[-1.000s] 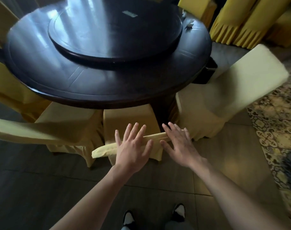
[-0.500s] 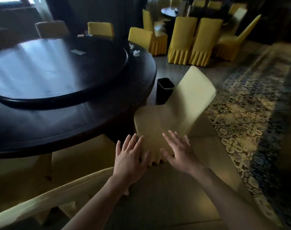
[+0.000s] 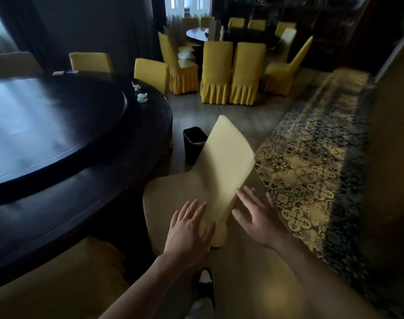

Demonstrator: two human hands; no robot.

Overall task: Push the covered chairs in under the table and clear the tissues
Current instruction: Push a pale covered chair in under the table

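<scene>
Grip: left hand [image 3: 189, 231] and right hand [image 3: 259, 218] released, fingers spread at chair [image 3: 226, 162] back | chair: angled beside table [image 3: 136, 180] | risk: uneven push skews it into bin [image 3: 194, 143]

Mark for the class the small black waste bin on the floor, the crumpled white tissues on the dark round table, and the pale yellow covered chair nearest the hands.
Small black waste bin [image 3: 193, 143]: head view, front wall.
Crumpled white tissues [image 3: 141, 97]: head view, nearer wad.
Pale yellow covered chair [image 3: 228, 162]: head view, backrest middle.
</scene>
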